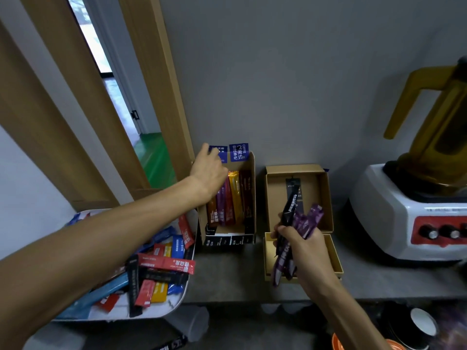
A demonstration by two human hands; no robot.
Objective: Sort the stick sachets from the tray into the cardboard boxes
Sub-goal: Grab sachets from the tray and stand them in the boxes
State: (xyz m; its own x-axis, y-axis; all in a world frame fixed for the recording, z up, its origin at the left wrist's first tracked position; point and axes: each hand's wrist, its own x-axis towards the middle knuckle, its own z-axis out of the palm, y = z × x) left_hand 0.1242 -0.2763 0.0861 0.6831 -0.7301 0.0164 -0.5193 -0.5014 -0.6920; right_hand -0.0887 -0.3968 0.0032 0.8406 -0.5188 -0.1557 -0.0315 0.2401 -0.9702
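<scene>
A white tray (pixel 177 303) at the lower left holds several loose stick sachets (pixel 165 263) in red, blue, yellow and black. Beside it stands a tall cardboard box (pixel 250 188) with several upright sachets (pixel 233 198) in brown, purple, red and yellow. My left hand (pixel 208 168) reaches into the top of this box and touches the blue sachets (pixel 238 152) at its back; its fingertips are hidden. To the right lies a flat open cardboard box (pixel 326 198) with one black sachet inside. Over its front edge my right hand (pixel 300 248) grips a bundle of purple and black sachets (pixel 295 228).
A white blender base with red panel and amber jug (pixel 417 210) stands at the right on the grey counter (pixel 227 276). A wooden door frame (pixel 156 97) rises behind the tray. Cups (pixel 422 322) sit below the counter edge at the lower right.
</scene>
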